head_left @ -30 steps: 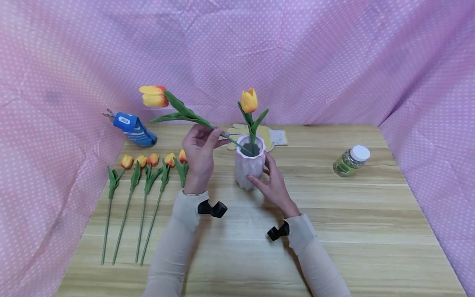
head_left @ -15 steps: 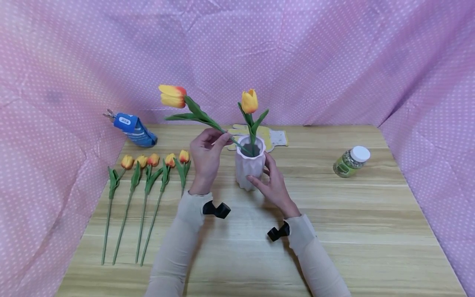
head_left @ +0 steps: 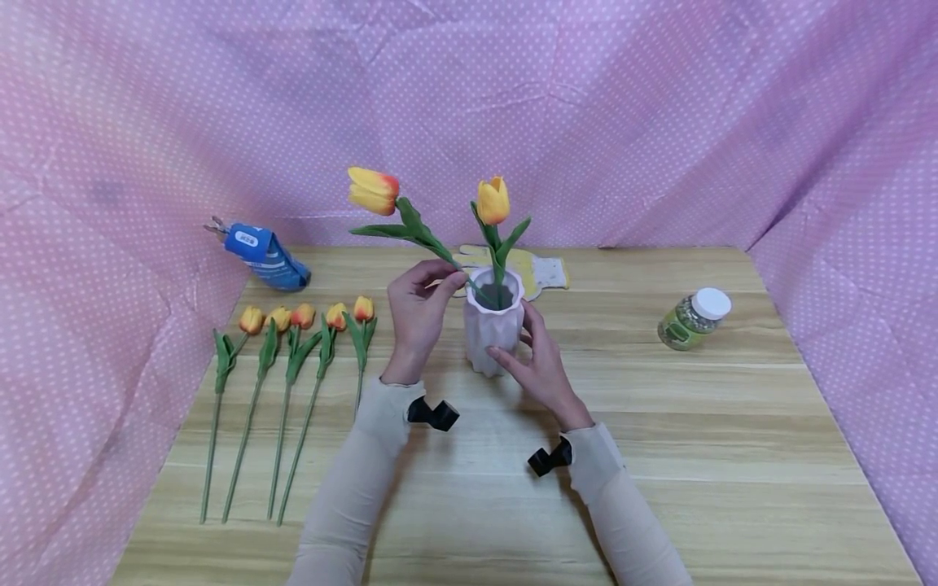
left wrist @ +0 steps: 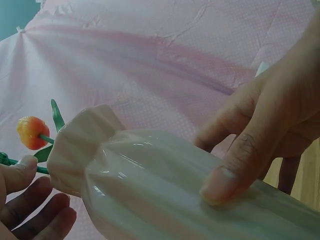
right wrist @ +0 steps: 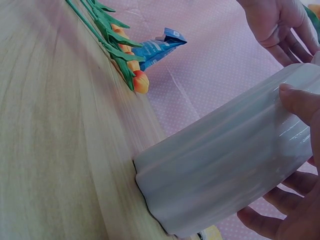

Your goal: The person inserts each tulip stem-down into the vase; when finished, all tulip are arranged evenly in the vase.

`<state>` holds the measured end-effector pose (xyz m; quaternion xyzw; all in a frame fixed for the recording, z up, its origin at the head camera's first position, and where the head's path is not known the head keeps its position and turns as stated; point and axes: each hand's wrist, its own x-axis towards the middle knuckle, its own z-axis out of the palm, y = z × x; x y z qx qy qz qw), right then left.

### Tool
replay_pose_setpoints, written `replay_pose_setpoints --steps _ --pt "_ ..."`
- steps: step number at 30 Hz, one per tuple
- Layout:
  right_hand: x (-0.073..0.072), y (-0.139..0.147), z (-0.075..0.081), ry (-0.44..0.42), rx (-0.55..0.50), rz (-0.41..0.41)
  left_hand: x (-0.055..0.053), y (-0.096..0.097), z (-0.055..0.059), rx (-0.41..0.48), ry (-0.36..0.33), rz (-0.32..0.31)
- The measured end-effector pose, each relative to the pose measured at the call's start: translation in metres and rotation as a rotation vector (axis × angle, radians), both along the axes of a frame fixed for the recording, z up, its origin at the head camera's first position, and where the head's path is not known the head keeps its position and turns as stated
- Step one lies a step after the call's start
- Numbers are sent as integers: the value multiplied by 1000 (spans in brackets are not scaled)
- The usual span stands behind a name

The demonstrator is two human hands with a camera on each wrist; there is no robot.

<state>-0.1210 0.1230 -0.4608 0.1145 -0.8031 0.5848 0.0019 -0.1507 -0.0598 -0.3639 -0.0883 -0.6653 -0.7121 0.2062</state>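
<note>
A white ribbed vase (head_left: 489, 338) stands upright on the wooden table, a yellow-orange tulip (head_left: 493, 201) upright in it. My left hand (head_left: 419, 313) pinches the stem of a second tulip (head_left: 375, 191) between thumb and fingers, just left of the rim. That tulip leans left, its lower stem inside the vase mouth; the stem's end is hidden. My right hand (head_left: 541, 362) grips the vase from its right side, thumb on the near face. In the left wrist view, the right thumb (left wrist: 222, 185) lies against the glossy vase wall (left wrist: 145, 180).
Several tulips (head_left: 293, 366) lie in a row at the left. Behind them is a blue packet (head_left: 267, 254) with metal tips sticking out. A yellow and white glove (head_left: 535, 268) lies behind the vase. A white-capped jar (head_left: 692, 319) stands at the right. Pink dotted cloth (head_left: 469, 122) surrounds the table.
My left hand has moved right, closer to the vase, and the tulip it pinches has swung right and become more upright. My right hand and the vase have stayed put.
</note>
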Motion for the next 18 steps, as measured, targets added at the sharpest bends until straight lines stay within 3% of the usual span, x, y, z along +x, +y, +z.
replay_pose_setpoints --steps 7,13,18 --pt "0 0 0 4 1 1 0 1 -1 -140 51 -29" --pt "1 0 1 -5 4 1 1 0 -2 -315 139 3" --pt "1 0 1 -4 5 0 1 0 -4 -329 136 30"
